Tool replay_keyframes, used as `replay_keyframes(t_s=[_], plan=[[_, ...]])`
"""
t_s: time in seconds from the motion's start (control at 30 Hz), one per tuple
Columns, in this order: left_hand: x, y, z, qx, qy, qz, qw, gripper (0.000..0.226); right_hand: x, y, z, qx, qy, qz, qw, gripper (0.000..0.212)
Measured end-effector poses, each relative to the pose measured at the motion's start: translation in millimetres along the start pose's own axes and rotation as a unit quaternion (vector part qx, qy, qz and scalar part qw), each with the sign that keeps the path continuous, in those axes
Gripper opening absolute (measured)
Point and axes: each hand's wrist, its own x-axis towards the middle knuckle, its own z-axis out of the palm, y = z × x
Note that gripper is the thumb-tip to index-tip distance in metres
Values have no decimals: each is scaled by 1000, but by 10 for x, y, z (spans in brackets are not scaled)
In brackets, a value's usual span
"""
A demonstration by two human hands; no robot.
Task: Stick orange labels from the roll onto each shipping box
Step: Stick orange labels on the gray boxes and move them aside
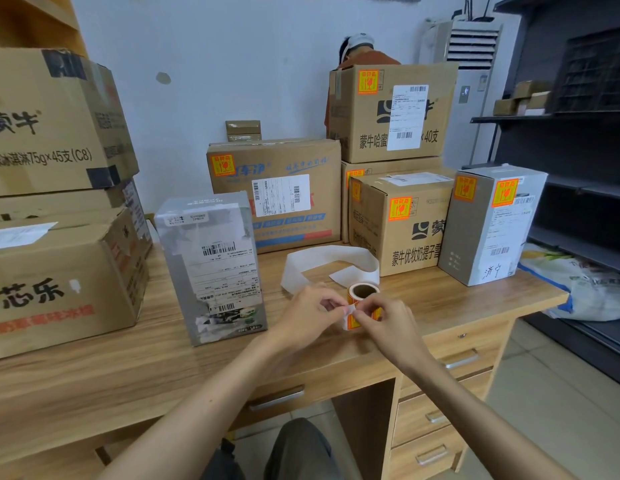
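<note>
Two bare hands meet over the wooden desk (pixel 93 382) in my feed, working at a small roll of orange labels (pixel 363 293) that stands just behind them on the desktop. My left hand (pixel 306 315) and right hand (pixel 388 323) are close together, fingertips nearly touching, both pinched on the loose end of the strip: I can see a white backing tab and an orange label (pixel 352 322) curling down between the fingers. Whether the label has come free of its backing I cannot tell.

A long ribbon of spent white backing paper (pixel 331 261) loops across the desk behind the roll. Just left of the hands stands a tall grey box (pixel 211 268), upright, covered in white shipping slips; no orange label shows on the faces I can see. Behind it sits a brown carton with blue print (pixel 277 192), an orange label on its upper left corner. To the right, a stack of brown cartons (pixel 395 133) and a grey-and-white box (pixel 492 223) each show orange labels. At far left, large brown cartons (pixel 55 202) are piled up at the desk's edge. A person in an orange top (pixel 364 57) is partly visible behind the topmost carton. Dark metal shelving (pixel 578 133) fills the right side.
</note>
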Motion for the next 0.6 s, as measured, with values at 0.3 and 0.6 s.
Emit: replay_keyframes(t_s=[0.3, 0.6], plan=[[57, -47, -2, -7, 58, -33, 998, 10, -59, 14, -137, 24, -2, 12, 1000, 14], [69, -25, -10, 5, 68, -51, 996, 10, -147, 136, -345, 77, -10, 49, 996, 19]])
